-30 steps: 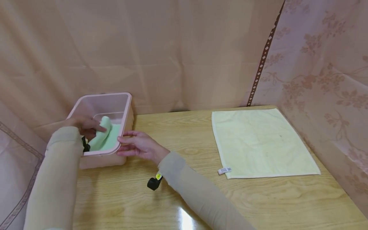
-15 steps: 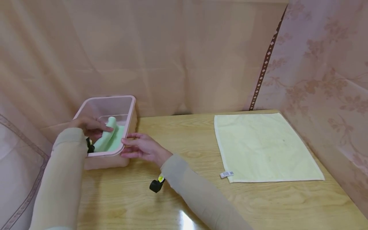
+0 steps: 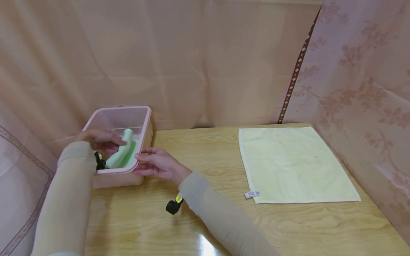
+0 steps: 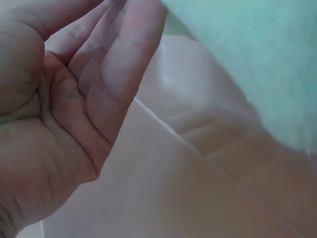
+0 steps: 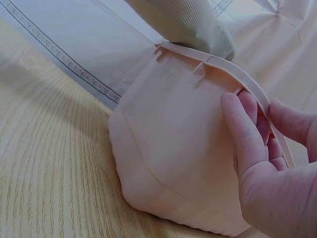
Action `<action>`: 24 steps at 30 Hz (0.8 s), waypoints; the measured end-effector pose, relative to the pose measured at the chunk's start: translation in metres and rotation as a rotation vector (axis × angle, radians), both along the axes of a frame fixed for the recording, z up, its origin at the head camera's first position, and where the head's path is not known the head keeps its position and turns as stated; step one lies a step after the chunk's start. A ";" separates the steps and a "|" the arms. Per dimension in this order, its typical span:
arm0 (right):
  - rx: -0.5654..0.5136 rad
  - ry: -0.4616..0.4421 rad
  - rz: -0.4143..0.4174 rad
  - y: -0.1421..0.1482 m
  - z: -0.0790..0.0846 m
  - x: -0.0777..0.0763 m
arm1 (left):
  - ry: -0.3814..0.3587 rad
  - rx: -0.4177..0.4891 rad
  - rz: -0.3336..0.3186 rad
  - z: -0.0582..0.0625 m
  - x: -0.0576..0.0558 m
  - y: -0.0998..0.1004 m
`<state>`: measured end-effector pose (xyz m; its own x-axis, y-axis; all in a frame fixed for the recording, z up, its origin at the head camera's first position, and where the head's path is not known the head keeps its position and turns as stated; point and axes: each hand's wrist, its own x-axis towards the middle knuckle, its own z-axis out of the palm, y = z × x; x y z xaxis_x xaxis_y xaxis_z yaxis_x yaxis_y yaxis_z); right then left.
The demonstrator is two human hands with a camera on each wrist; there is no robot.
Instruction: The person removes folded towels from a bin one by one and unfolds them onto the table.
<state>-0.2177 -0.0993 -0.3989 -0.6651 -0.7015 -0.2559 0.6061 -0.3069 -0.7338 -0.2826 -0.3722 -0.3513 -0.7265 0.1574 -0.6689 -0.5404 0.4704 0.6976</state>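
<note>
A pink plastic bin (image 3: 118, 180) stands on the table at the left, against the curtain. My left hand (image 3: 101, 139) reaches into it. Its fingers hold the side of a rolled, pale green towel (image 3: 121, 153), which leans against flat green cloth in the bin. In the left wrist view the left hand (image 4: 84, 94) meets the green towel (image 4: 247, 54) at the top; the fingertips are cut off there. With my right hand (image 3: 161, 165) I pinch the bin's near right rim, thumb above and fingers beneath, as the right wrist view shows on the rim (image 5: 237, 72).
A pale yellow towel (image 3: 294, 165) lies spread flat on the wooden table (image 3: 205, 153) at the right, its white label (image 3: 252, 194) at the near left corner. Curtains (image 3: 205, 64) hang behind and on both sides. A black wrist camera (image 3: 174, 206) hangs under the right wrist.
The whole head view has shifted slightly right and down. Inside the bin, the top of the green roll has moved a little right with the left hand. The right hand stays on the rim.
</note>
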 end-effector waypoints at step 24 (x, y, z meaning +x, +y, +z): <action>0.083 0.008 0.051 0.012 0.008 -0.006 | 0.392 -0.147 -0.029 0.098 0.028 0.037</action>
<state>-0.2234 -0.0868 -0.3905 -0.6313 -0.7110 -0.3096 0.6134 -0.2135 -0.7604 -0.2551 -0.3352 -0.2532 -0.9274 0.1050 -0.3591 -0.2319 0.5918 0.7720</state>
